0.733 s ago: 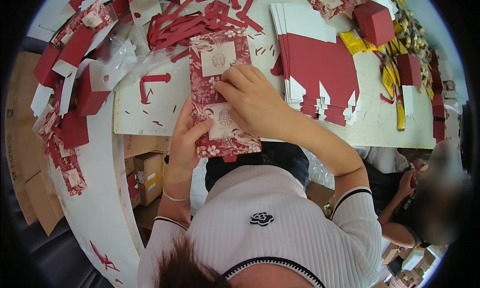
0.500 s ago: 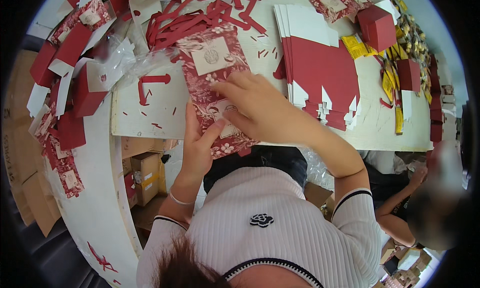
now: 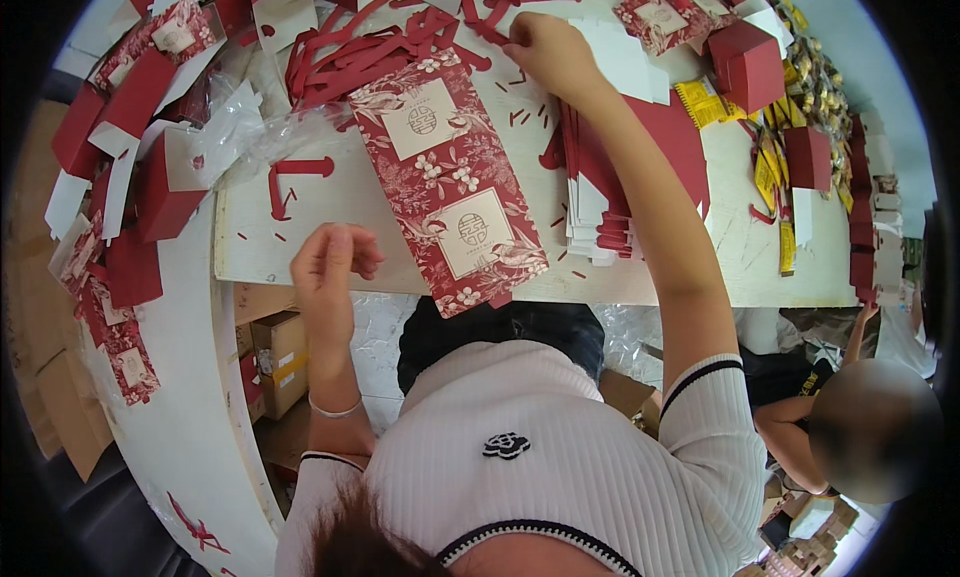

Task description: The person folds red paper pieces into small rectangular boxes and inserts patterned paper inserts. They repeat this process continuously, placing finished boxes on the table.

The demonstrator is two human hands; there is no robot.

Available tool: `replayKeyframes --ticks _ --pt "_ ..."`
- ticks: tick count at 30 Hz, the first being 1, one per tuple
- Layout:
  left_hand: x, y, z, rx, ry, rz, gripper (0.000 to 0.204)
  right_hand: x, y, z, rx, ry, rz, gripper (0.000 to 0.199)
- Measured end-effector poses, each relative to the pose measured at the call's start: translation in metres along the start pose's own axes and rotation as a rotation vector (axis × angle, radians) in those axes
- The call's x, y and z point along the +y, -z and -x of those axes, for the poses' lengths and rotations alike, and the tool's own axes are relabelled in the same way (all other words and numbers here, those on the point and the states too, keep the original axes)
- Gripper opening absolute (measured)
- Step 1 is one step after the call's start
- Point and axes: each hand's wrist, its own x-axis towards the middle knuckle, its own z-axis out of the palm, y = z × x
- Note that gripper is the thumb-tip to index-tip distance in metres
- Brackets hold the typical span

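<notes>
A flat red box sleeve (image 3: 452,182) with floral print and two cream panels lies slanted on the table, its near end jutting past the front edge. Left of it, my left hand (image 3: 335,267) hovers apart from the sleeve, fingers loosely curled and holding nothing. My right hand (image 3: 555,55) reaches to the far side, its bent fingertips closed on the end of a red ribbon strip (image 3: 487,29). A heap of such red ribbons (image 3: 385,57) lies to the left of that hand. Beneath my right forearm is a stack of flat red-and-white box blanks (image 3: 660,142).
Folded red boxes (image 3: 140,92) and crumpled clear plastic (image 3: 232,127) crowd the left side. Yellow packets (image 3: 702,102) and another red box (image 3: 745,65) stand at the right. Small red scraps dot the tabletop (image 3: 330,202). A co-worker (image 3: 800,427) is at the lower right.
Both hands have come off the printed sleeve, which now lies fully in sight. My right hand has moved to the far side by the ribbons; my left has drawn back leftward.
</notes>
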Motion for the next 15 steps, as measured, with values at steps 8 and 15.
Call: replayKeyframes --ticks 8,15 --pt "0.052 -0.049 -0.029 -0.036 -0.388 0.077 0.041 -0.071 0.080 0.070 -0.476 -0.198 -1.537 0.021" --pt "0.049 -0.054 -0.027 -0.157 -0.593 -0.269 0.007 -0.092 0.068 0.113 -0.314 -0.188 -1.768 0.021"
